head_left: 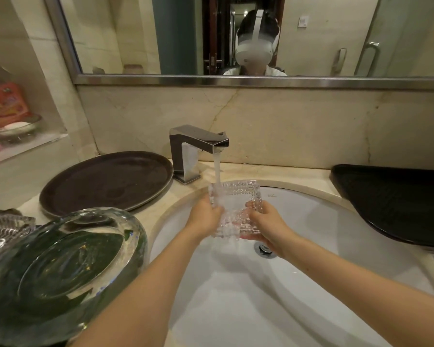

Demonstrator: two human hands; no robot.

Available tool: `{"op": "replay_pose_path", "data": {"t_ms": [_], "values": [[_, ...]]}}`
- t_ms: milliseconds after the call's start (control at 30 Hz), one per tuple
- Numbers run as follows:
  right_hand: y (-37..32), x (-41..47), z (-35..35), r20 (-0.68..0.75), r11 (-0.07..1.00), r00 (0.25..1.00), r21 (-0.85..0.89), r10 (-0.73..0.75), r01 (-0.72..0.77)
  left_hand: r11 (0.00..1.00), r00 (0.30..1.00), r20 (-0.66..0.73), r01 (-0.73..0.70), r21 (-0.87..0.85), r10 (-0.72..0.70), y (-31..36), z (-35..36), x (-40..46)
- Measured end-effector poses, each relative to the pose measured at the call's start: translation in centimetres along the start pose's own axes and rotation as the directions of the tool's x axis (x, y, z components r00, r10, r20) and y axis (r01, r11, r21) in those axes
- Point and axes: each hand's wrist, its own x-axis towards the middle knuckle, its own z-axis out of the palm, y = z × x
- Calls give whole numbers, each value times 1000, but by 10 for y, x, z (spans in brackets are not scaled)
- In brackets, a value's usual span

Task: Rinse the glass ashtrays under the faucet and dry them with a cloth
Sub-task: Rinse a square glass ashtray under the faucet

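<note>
A square cut-glass ashtray (238,196) is held tilted over the white sink (323,221), under the water running from the chrome faucet (198,144). My left hand (206,219) grips its left edge. My right hand (263,226) grips its right edge and underside. Water spills off the ashtray's lower edge into the basin. A large round glass ashtray (60,266) with crumbs in it stands on the counter at the near left. Beside it, at the left frame edge, lies another ribbed glass ashtray (3,229). No cloth is in view.
A round dark tray (105,181) lies on the counter left of the faucet. A black tray (396,199) sits at the right of the sink. The drain (264,249) is below my right hand. A wall niche (15,126) at the left holds a soap dish and packets.
</note>
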Motion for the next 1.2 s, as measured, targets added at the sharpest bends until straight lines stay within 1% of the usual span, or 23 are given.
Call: {"op": "replay_pose_path", "data": {"t_ms": [33,67,133,200,233,267,333,400,467,500,533,567,600,667,767,833,867,933,967,1033,1100,1133,1200], "values": [[1,-1,0,6,1000,1000,-18,-8,8,998,1000,-27,-12,66,14,-2,1,1],[3,0,1,27,1000,1000,-20,-12,13,995,998,-57,-15,95,21,-3,0,2],[5,-2,5,94,1000,995,25,-14,12,991,989,-146,0,130,19,-2,-2,1],[7,-3,12,143,996,990,84,-13,1,979,969,-247,49,198,2,1,-6,-2],[9,-3,15,149,995,989,102,-15,0,973,959,-283,70,219,-5,2,-8,-5],[10,-3,16,143,993,990,119,-19,2,974,958,-287,76,214,-11,2,-9,-5],[11,-1,15,87,990,996,142,-23,10,986,980,-194,62,154,-32,1,-6,-3],[9,3,9,12,988,1000,152,-22,20,997,996,-42,75,34,-73,2,-3,-1],[7,6,2,-39,990,999,138,-26,31,982,980,159,143,-126,-123,2,-3,0],[6,8,0,-55,992,998,123,-35,41,970,961,237,186,-156,-146,4,-3,-2],[6,8,-1,-64,993,997,107,-43,50,963,944,287,217,-158,-165,5,-3,-5],[7,9,-1,-67,994,997,97,-48,54,963,937,304,226,-147,-174,5,-4,-7],[8,10,0,-62,993,997,102,-47,53,969,945,280,211,-127,-169,4,-4,-7],[10,10,3,-17,990,999,133,-37,39,987,976,163,152,-51,-142,2,-4,-7],[9,11,3,58,996,998,93,-25,20,994,995,54,82,77,-86,0,-5,-7],[9,11,1,84,997,996,67,-36,30,978,1000,-28,17,207,-11,0,-5,-8],[8,11,0,91,997,995,61,-42,37,961,996,-82,7,276,16,-1,-5,-8],[8,11,0,104,998,993,33,-53,49,947,981,-186,15,322,48,-2,-5,-4],[8,11,-1,117,998,991,12,-59,58,959,975,-216,10,284,54,-2,-4,-2],[7,11,-1,146,997,987,-21,-68,72,996,966,-251,-44,75,62,3,-5,0],[5,12,-2,150,995,986,-62,-70,80,986,966,-243,-122,-115,91,7,-5,-4],[3,12,-2,144,993,987,-79,-77,89,977,966,-235,-145,-155,106,8,-5,-4],[0,12,-2,130,988,986,-96,-108,121,971,967,-224,-161,-176,120,12,-6,-6]]}}
